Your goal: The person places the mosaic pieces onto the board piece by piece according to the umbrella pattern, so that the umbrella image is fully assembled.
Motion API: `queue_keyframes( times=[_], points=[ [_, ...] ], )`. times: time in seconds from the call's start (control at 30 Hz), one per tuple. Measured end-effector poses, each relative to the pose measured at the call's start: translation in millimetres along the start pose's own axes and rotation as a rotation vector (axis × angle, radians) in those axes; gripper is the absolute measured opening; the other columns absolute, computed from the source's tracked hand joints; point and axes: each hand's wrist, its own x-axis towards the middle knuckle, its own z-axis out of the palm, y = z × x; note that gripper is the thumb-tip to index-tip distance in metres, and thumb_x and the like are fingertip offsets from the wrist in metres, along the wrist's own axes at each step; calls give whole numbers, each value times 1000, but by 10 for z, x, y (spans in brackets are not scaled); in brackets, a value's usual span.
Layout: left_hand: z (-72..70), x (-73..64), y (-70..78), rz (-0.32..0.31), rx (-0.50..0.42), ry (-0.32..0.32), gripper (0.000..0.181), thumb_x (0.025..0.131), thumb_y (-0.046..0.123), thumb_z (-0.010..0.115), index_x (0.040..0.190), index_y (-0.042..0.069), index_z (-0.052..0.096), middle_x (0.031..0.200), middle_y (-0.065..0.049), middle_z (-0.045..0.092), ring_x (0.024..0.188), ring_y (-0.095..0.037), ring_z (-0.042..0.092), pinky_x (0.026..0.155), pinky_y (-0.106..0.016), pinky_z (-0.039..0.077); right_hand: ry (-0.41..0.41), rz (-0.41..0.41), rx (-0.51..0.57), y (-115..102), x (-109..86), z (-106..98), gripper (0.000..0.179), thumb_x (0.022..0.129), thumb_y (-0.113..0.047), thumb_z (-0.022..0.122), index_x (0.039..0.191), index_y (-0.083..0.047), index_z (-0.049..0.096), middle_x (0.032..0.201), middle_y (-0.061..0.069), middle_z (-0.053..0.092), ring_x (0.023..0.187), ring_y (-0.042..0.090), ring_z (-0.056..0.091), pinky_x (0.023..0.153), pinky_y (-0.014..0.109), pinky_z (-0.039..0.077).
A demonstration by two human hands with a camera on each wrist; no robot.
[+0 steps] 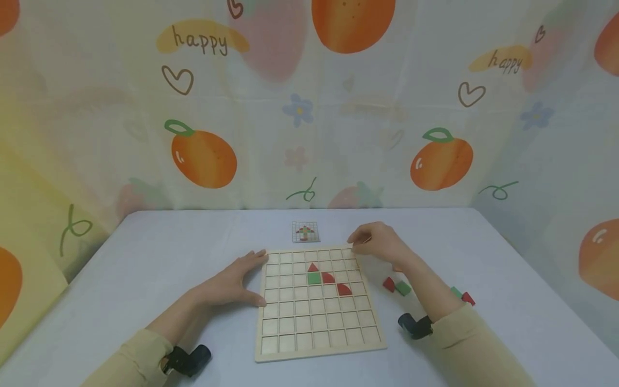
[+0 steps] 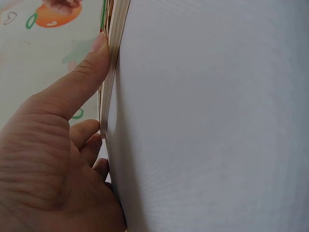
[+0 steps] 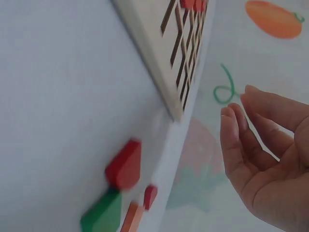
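Note:
A square wooden grid board [image 1: 285, 325] lies on the white table. In its cells are a red triangle [image 1: 313, 267], a green square [image 1: 314, 278] and two red quarter-circle pieces, one [image 1: 328, 278] beside the green square and the other [image 1: 344, 290] lower right. My left hand [image 1: 229, 282] touches the board's left edge, thumb and fingers spread; the left wrist view has its thumb [image 2: 82, 77] on the rim. Above the far right corner hovers my right hand [image 1: 382, 242]. Its fingers [image 3: 236, 145] are bent toward the thumb, with no piece visible between them.
Right of the board lie a red piece [image 1: 389, 285], a green piece [image 1: 403, 288] and an orange piece [image 3: 132, 218], partly hidden. Beyond the right forearm are another green piece [image 1: 456, 292] and red piece [image 1: 467, 299]. A small pattern card [image 1: 306, 232] lies behind the board.

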Motion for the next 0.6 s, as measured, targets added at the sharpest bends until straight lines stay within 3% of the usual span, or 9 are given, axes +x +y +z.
queue_keyframes(
  times=[0.2,0.37,0.6],
  points=[
    [0,-5,8,-9,-3,-3,106,72,43,85,154,4,31,167,-14,20,154,-46,7,121,-68,11,25,73,-14,244,-64,-199,27,89,-17,69,113,-5,71,104,11,71,85,20,62,74,34,56],
    [2,-3,15,-18,-8,-7,107,72,44,84,154,4,30,167,-13,19,154,-45,7,121,-68,11,30,138,-38,439,-123,-352,29,91,-19,66,117,-5,69,110,13,70,95,23,63,86,39,58],
    [9,5,7,-19,-4,-4,107,71,45,85,154,4,30,167,-14,20,154,-46,7,121,-68,11,27,164,-89,687,-220,-525,34,92,-21,65,121,-4,66,121,19,66,104,29,61,90,44,58]
  ],
)
